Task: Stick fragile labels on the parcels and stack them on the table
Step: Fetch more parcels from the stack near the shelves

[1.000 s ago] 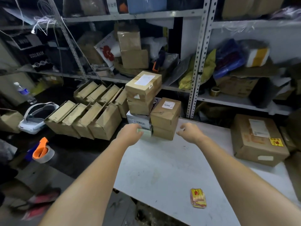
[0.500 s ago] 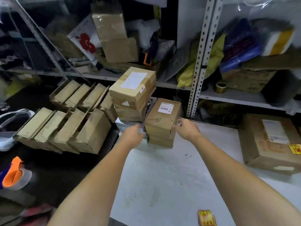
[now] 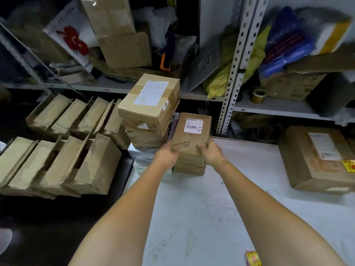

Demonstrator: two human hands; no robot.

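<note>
A small brown parcel [image 3: 192, 131] with a white barcode label tops a short stack at the far left corner of the white table [image 3: 211, 208]. My left hand [image 3: 167, 155] grips its near left corner and my right hand [image 3: 210, 151] grips its near right corner. Another brown parcel [image 3: 189, 167] lies under it. To the left, a taller pile is topped by a taped parcel [image 3: 149, 106] with a white label. A large parcel [image 3: 315, 158] at the right carries a yellow fragile label [image 3: 348, 165]. A pad of fragile labels [image 3: 253, 258] lies at the table's near edge.
Rows of folded cardboard boxes [image 3: 57, 154] lie left of the table on a dark surface. Metal shelving [image 3: 234, 64] behind holds boxes, bags and a tape roll [image 3: 258, 95]. A white box [image 3: 142, 152] sits under the taller pile.
Both hands have reached forward and closed on the small barcode-labelled parcel; a second ago they were short of the stack. The view has moved closer and downward.
</note>
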